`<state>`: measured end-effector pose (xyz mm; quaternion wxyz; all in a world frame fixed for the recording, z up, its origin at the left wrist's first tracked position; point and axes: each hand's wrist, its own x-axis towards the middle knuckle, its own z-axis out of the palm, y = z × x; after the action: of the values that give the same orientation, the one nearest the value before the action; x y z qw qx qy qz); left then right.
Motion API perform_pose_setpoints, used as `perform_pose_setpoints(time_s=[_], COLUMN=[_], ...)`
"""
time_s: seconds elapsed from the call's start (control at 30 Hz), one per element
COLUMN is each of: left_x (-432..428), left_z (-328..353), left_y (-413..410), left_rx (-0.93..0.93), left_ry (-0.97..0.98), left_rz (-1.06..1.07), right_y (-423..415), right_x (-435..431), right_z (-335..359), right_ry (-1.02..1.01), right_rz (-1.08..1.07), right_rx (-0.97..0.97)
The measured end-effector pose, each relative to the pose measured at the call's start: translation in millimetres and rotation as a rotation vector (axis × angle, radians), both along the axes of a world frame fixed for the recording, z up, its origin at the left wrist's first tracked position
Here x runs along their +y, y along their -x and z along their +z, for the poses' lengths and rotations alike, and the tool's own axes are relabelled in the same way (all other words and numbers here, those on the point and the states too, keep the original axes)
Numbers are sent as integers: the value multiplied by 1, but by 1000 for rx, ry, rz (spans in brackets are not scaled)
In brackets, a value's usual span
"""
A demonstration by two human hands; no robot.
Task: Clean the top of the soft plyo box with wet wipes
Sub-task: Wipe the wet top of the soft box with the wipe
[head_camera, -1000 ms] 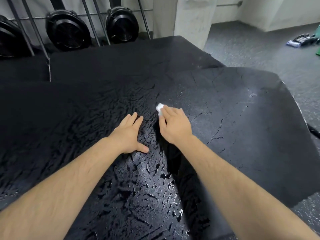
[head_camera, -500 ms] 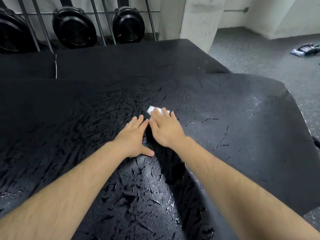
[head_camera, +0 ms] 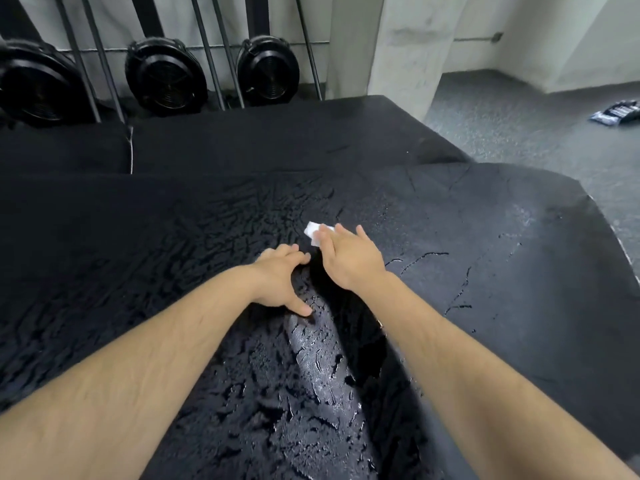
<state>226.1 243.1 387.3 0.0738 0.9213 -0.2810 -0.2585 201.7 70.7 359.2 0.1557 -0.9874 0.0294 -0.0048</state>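
Fingers (head_camera: 341, 237) flat atop wet wipe (head_camera: 312, 232)

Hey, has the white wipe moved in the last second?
Yes: the wipe slid left, away from the long crack, toward the left hand.

One wide-angle view from the person's head looks forward and steeply down, close over the black box top (head_camera: 485, 271), which fills most of the picture. Both forearms (head_camera: 138, 358) enter from the bottom edge. Farther off, along the top, are round black casings (head_camera: 166, 77), the wall (head_camera: 588, 36) and grey floor (head_camera: 519, 133).
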Motion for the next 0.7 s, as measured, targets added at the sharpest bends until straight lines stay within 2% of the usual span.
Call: perform_pose_setpoints(time_s=[0.13, 0.2, 0.3, 0.37, 0.47, 0.57, 0.63, 0.7], left_x=[-20, -20, -16, -19, -32, -37, -35, -32], left_z=[7, 8, 13, 18, 21, 13, 7, 6], left_y=[3, 1, -14, -25, -29, -31, -39, -46], left_rx=[-148, -138, -126, -135, -220, -347, -322, -196], left_ry=[-153, -142, -44, -31, -73, -159, -179, -158], left_rz=[-21, -22, 2, 13, 16, -2, 16, 90], right_y=[-24, -14, 2, -9, -26, -21, -19, -32], right_x=[-8, 2, 8, -12, -35, -20, -17, -33], right_z=[15, 15, -3, -4, 3, 0, -10, -11], right_ry=[-73, -72, -16, -40, 7, -34, -24, -12], right_rz=[-134, -107, 47, 5, -80, 14, 145, 86], right_rx=[88, 57, -35, -12, 30, -59, -44, 5])
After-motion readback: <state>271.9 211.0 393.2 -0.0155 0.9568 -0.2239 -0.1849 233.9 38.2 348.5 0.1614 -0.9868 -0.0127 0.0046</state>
